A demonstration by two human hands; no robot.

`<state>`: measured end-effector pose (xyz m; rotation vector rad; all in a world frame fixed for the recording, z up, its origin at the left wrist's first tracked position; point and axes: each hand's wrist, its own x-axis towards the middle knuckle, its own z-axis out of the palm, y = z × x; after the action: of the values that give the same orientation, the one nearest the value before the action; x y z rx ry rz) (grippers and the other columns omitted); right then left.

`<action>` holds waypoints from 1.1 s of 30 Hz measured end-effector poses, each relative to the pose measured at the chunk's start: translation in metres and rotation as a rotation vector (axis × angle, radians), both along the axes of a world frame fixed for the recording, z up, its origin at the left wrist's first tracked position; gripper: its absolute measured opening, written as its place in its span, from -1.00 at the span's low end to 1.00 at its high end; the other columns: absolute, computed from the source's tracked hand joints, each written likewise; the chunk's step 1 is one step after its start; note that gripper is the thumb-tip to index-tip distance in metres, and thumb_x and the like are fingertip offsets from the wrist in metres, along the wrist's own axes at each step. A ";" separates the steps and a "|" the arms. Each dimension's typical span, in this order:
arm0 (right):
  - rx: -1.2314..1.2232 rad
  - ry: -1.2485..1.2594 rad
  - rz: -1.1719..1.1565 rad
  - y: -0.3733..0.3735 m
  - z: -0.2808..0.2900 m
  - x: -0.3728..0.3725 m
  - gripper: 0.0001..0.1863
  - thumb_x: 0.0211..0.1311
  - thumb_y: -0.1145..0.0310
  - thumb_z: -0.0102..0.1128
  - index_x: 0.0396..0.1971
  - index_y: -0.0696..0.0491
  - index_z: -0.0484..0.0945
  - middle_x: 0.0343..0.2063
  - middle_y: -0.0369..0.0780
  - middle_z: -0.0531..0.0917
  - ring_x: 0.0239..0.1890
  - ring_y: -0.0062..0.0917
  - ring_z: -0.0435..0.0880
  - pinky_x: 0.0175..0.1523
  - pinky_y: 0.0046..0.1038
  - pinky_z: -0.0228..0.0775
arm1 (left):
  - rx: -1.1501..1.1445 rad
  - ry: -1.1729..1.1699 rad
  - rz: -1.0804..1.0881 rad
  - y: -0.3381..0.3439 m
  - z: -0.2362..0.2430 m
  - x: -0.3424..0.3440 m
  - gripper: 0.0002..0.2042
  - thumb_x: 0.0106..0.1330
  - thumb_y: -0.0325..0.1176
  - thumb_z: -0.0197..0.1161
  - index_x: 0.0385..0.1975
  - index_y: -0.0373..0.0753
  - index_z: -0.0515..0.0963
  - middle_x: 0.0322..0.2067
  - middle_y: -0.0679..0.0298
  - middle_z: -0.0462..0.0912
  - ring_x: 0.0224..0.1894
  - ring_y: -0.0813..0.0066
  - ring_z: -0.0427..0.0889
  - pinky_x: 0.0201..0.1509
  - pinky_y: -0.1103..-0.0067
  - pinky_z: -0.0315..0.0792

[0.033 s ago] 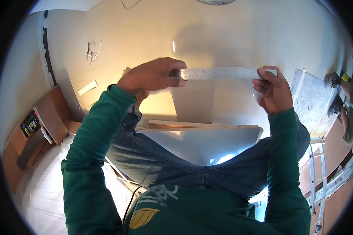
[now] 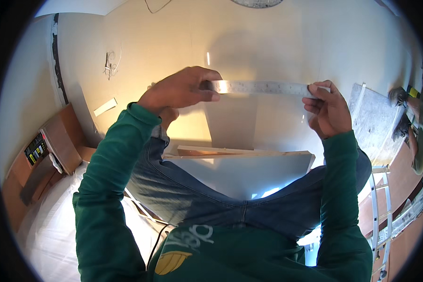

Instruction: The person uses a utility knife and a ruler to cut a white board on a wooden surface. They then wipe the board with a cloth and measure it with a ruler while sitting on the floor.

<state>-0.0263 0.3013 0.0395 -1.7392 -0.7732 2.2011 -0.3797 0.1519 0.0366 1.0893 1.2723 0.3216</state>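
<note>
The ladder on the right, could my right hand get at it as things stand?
Probably not as it is: your right hand is holding one end of the silvery ruler, and your right knee seems to sit between that hand and the ladder.

The ruler (image 2: 268,88) is silver-grey with dark markings, the sleeves (image 2: 110,162) green, the jeans (image 2: 174,188) faded blue.

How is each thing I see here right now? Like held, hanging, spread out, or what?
Silvery ruler: held at both ends, roughly level, shiny near its left end.
Left hand: closed on the ruler's left end.
Right hand: pinching its right end.
Wires: loose and curly at the wall.
Pale sheeting: spread out, brightly lit.
Ladder: partly in view; propped or folded, I can't tell.
</note>
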 end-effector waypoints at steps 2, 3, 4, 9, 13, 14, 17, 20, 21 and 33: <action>0.009 0.006 0.113 0.002 0.006 0.009 -0.82 0.34 0.40 0.38 -0.16 0.07 0.57 -0.30 -0.24 0.69 -0.27 -0.46 0.78 -0.09 -0.45 0.62 | 0.076 0.114 0.097 0.001 0.002 -0.001 -0.62 0.35 -0.38 0.43 0.11 -0.40 0.60 -0.25 0.12 0.74 -0.19 0.35 0.71 -0.03 0.47 0.58; 0.039 -0.003 0.177 0.000 0.010 0.011 -0.82 0.32 0.39 0.40 -0.19 0.07 0.57 -0.30 -0.24 0.69 -0.26 -0.47 0.77 -0.07 -0.45 0.60 | 0.149 0.124 0.137 0.000 0.004 0.000 -0.62 0.35 -0.40 0.43 0.12 -0.39 0.60 -0.24 0.12 0.74 -0.18 0.35 0.72 -0.02 0.47 0.57; 0.071 -0.013 0.242 -0.002 0.015 0.013 -0.82 0.30 0.38 0.42 -0.22 0.07 0.58 -0.30 -0.23 0.69 -0.25 -0.48 0.77 -0.06 -0.45 0.58 | 0.224 0.133 0.179 -0.002 0.007 0.001 -0.62 0.35 -0.42 0.43 0.12 -0.38 0.60 -0.24 0.11 0.75 -0.18 0.35 0.72 -0.01 0.47 0.57; 0.412 -0.072 0.630 -0.024 0.029 0.026 -0.76 0.25 0.33 0.47 -0.18 0.11 0.66 -0.31 -0.34 0.69 -0.19 -0.61 0.68 0.00 -0.51 0.47 | 0.197 0.120 0.158 -0.025 0.045 0.018 -0.62 0.32 -0.44 0.46 0.12 -0.33 0.63 -0.25 0.11 0.74 -0.20 0.30 0.71 -0.01 0.47 0.56; 0.319 0.001 0.883 -0.041 0.003 0.058 -0.74 0.29 0.29 0.44 -0.10 0.07 0.69 -0.29 -0.42 0.70 -0.17 -0.68 0.61 0.06 -0.56 0.41 | 0.501 0.355 0.086 -0.061 0.074 0.016 -0.50 0.36 -0.47 0.39 0.32 -0.24 0.51 0.05 0.19 0.69 0.03 0.37 0.67 0.16 0.43 0.55; 0.277 0.073 0.872 -0.049 0.000 0.064 -0.73 0.29 0.28 0.44 -0.09 0.06 0.69 -0.30 -0.43 0.70 -0.16 -0.69 0.60 0.07 -0.55 0.40 | 0.606 0.491 0.166 -0.077 0.090 -0.001 -0.48 0.38 -0.38 0.32 0.35 -0.24 0.44 0.12 0.14 0.58 0.09 0.25 0.59 0.20 0.33 0.47; 0.225 0.025 0.883 -0.075 -0.053 0.102 -0.73 0.34 0.24 0.39 -0.06 0.04 0.68 -0.30 -0.35 0.75 -0.12 -0.65 0.66 0.08 -0.51 0.44 | 0.348 0.870 0.562 -0.235 0.108 -0.053 -0.37 0.46 -0.11 0.12 0.47 -0.22 0.24 0.32 -0.03 0.27 0.28 -0.09 0.35 0.31 0.03 0.26; 0.301 -0.175 0.880 -0.083 -0.060 0.085 -0.68 0.37 0.23 0.35 0.00 0.09 0.64 -0.26 -0.26 0.80 -0.09 -0.56 0.73 0.01 -0.37 0.53 | -0.460 1.115 0.885 -0.503 -0.001 0.038 -0.23 0.54 0.17 -0.08 0.58 -0.21 0.03 0.52 -0.20 -0.04 0.46 -0.42 0.10 0.42 -0.27 0.05; 0.266 -0.195 0.854 -0.088 -0.058 0.107 -0.71 0.42 0.26 0.29 0.02 0.08 0.62 -0.24 -0.29 0.77 -0.14 -0.55 0.72 0.02 -0.38 0.54 | -0.660 1.016 0.853 -0.549 -0.052 0.104 -0.18 0.56 0.26 -0.15 0.61 -0.21 -0.04 0.59 -0.25 -0.15 0.52 -0.54 0.02 0.46 -0.37 -0.02; 0.421 0.001 0.884 -0.043 0.039 0.072 -0.78 0.43 0.31 0.11 -0.12 0.15 0.57 -0.36 -0.22 0.69 -0.32 -0.51 0.66 -0.11 -0.44 0.52 | -0.175 0.363 0.931 -0.566 0.032 0.221 -0.59 0.50 -0.19 0.19 0.24 -0.24 0.49 0.11 -0.02 0.65 0.01 0.01 0.70 0.10 0.29 0.57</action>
<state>0.0461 0.2583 0.0790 -1.3005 -2.1345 2.2084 -0.1592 -0.4138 0.0690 0.3441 2.0522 0.7072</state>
